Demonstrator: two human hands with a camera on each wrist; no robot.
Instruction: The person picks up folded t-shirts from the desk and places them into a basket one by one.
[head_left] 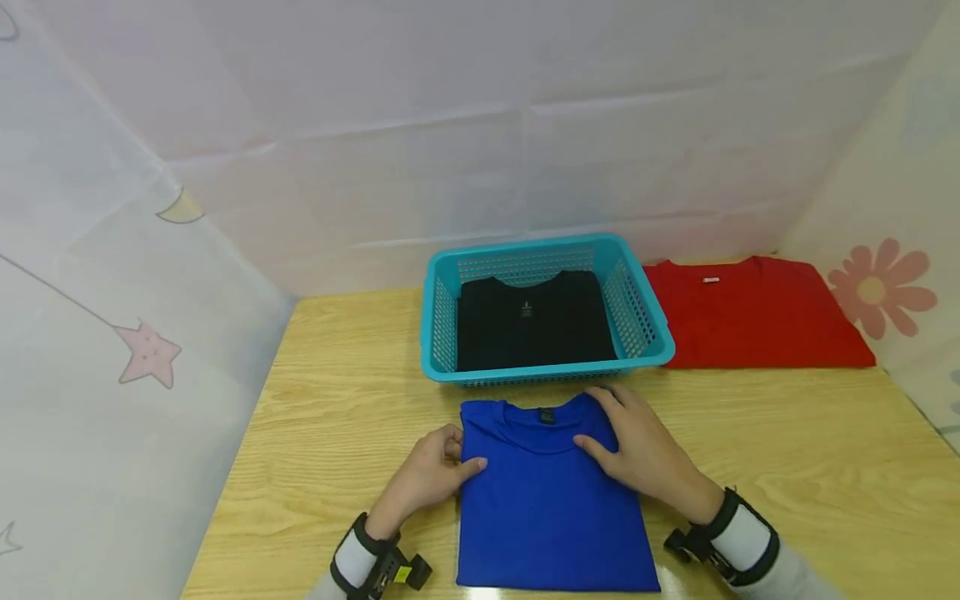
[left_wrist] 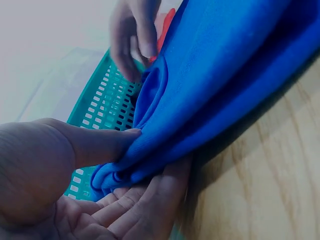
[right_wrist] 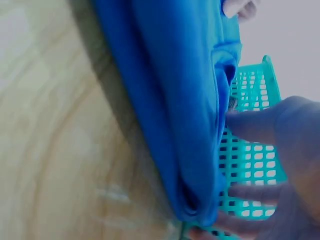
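One folded blue T-shirt (head_left: 555,517) lies lengthwise toward the turquoise basket (head_left: 547,369) | left hand (head_left: 431,473) pinches its left edge | right hand (head_left: 641,446), fingers spread, touches its right shoulder

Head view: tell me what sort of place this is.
Probably an improvised indoor clothes-folding spot; whether home or studio, I cannot tell. A folded blue shirt lies on a wood-grain table, a turquoise basket holds a black shirt, and creased, printed wall coverings rise behind.

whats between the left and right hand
The folded blue shirt lies between the left hand and right hand, as the head view shows.
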